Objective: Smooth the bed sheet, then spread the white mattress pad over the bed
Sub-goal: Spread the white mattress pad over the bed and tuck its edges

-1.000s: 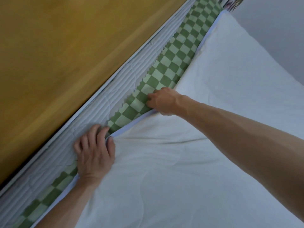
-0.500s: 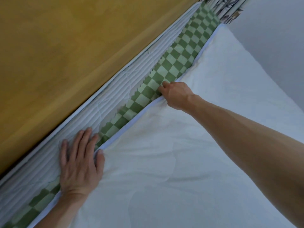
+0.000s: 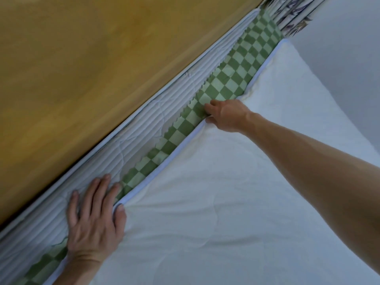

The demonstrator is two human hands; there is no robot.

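Note:
The white mattress pad (image 3: 236,202) covers most of the bed, its pale blue piped edge running diagonally. Beside that edge a strip of green checked bed sheet (image 3: 236,75) shows, above the quilted white mattress side (image 3: 148,124). My left hand (image 3: 94,214) lies flat at the near end, its straight fingers on the mattress side and the sheet, its thumb on the pad's edge. Farther along, my right hand (image 3: 226,116) pinches the pad's edge with curled fingers, knuckles over the checked sheet.
A yellow-brown wooden floor (image 3: 92,68) fills the upper left, below the bed's side. A patterned curtain (image 3: 292,15) hangs at the far end, next to a pale wall (image 3: 345,48) on the right.
My right hand has slid along the pad's edge toward the far end. My left hand has let go of the edge, flattened out and shifted toward the near end.

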